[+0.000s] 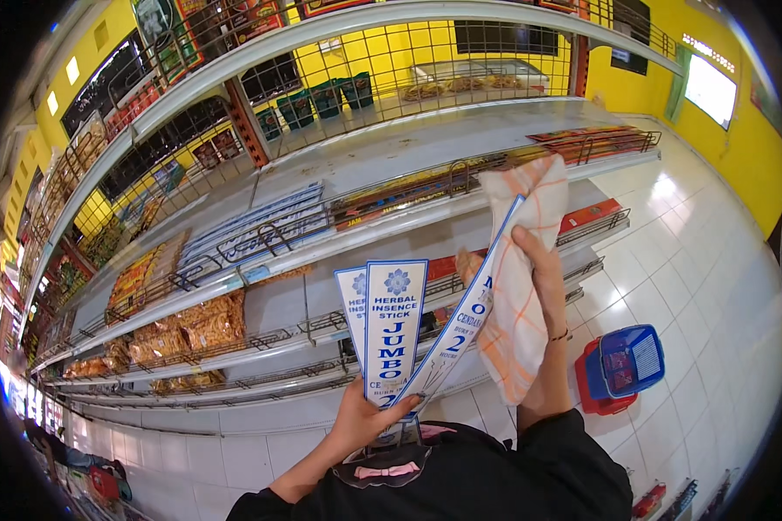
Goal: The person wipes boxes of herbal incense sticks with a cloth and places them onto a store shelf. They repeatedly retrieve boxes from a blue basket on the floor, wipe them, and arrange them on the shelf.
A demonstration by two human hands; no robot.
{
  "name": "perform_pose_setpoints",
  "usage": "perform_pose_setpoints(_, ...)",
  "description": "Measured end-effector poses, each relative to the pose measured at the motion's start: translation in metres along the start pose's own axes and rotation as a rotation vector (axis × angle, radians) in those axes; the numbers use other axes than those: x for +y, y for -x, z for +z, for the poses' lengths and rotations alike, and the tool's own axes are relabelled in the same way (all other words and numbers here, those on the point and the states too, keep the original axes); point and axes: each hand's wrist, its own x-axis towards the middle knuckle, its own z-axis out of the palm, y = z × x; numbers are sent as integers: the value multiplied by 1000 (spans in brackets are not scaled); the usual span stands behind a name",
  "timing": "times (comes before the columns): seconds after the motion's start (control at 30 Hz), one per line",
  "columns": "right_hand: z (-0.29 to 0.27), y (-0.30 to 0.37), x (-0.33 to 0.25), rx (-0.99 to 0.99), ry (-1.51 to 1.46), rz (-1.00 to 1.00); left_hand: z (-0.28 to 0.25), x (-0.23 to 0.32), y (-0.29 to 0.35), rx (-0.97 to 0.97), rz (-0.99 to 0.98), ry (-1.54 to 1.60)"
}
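My left hand (pixel 365 418) grips several long, flat incense stick boxes (pixel 396 304) near their lower ends. They are white with blue edging and fan out upward in front of my chest. One incense box (pixel 460 334) leans to the right, apart from the others at its top. My right hand (pixel 539 260) holds a white cloth (pixel 517 339) with orange checks, bunched around the upper part of that leaning box. The cloth hangs down along my right forearm. Some of my right fingers are hidden behind the cloth and box.
Ahead stands a tiered metal shelf (pixel 374 143) with wire guards. It carries similar white and blue boxes (pixel 261 221), bagged snacks (pixel 204 326) and flat red packs (pixel 591 139). Stacked blue and red baskets (pixel 621 360) sit on the tiled floor to the right. A person (pixel 82 460) is at the far lower left.
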Motion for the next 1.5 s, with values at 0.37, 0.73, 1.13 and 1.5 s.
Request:
perform_pose_setpoints(0.37, -35, 6, 23, 114, -227, 85, -1, 0, 0, 140, -35, 35)
perform_pose_setpoints(0.73, -15, 20, 39, 179, -277, 96, 2, -4, -6, 164, 3, 68)
perform_pose_setpoints(1.13, -7, 37, 44, -167, -257, 159, 6, 2, -17, 26, -14, 103)
perform_pose_setpoints(1.5, 5, 22, 27, -94, -291, 192, 5, -6, -25, -20, -45, 24)
